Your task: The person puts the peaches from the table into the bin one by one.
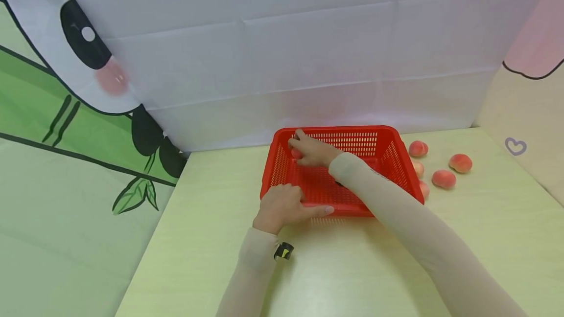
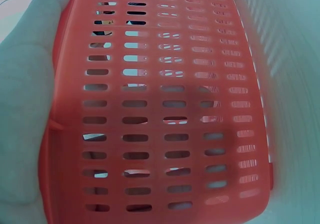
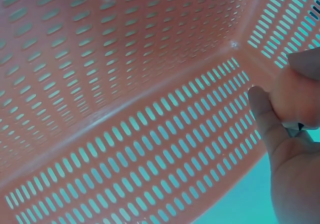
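A red plastic basket (image 1: 317, 212) with slotted walls stands on the table. My right hand (image 1: 315, 150) reaches inside, at its far left part, and holds a peach (image 3: 295, 96) between thumb and fingers. In the head view, that peach (image 1: 296, 153) shows only in part beside the fingers. At the basket's near left corner, my left hand (image 1: 284, 205) grips the rim, its thumb lying along the near edge. The left wrist view shows the basket's slotted wall (image 2: 150, 96) close up, with the left hand (image 2: 22, 114) along the rim.
Several loose peaches (image 1: 444, 179) lie on the table (image 1: 211, 238) to the right of the basket, some partly hidden by its right wall. A white printed cloth (image 1: 308, 62) hangs right behind the basket. My right forearm crosses over the near right rim.
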A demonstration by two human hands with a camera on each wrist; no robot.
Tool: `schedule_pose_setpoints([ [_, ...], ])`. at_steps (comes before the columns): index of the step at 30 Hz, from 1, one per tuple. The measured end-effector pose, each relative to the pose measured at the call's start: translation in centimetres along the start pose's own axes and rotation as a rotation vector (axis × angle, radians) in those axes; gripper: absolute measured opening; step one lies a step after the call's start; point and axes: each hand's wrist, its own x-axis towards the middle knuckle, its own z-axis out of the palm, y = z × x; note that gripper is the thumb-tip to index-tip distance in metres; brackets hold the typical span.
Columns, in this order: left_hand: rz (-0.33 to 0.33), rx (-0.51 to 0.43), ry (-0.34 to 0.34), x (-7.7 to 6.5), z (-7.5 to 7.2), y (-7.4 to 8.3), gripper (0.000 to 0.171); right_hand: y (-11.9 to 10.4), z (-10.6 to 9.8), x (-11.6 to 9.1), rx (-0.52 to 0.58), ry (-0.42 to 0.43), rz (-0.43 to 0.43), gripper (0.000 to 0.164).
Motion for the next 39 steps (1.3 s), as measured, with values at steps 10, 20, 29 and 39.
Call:
schedule_pose_setpoints([
  [10,-0.006,-0.016,0.001,0.1,0.1,-0.1,0.079,0.1,0.1,0.4,-0.038,-0.004,0.015,0.051],
  [20,-0.012,-0.038,0.007,0.0,0.2,0.0,0.079,0.0,0.3,0.5,-0.129,0.026,0.030,0.059],
  [29,-0.020,-0.030,0.001,-0.1,0.2,-0.1,0.078,0.4,0.8,0.8,-0.109,0.019,0.038,0.045],
  [39,-0.017,-0.021,0.008,-0.1,0.0,0.0,0.078,0.6,1.0,0.8,-0.181,0.035,0.080,0.050],
])
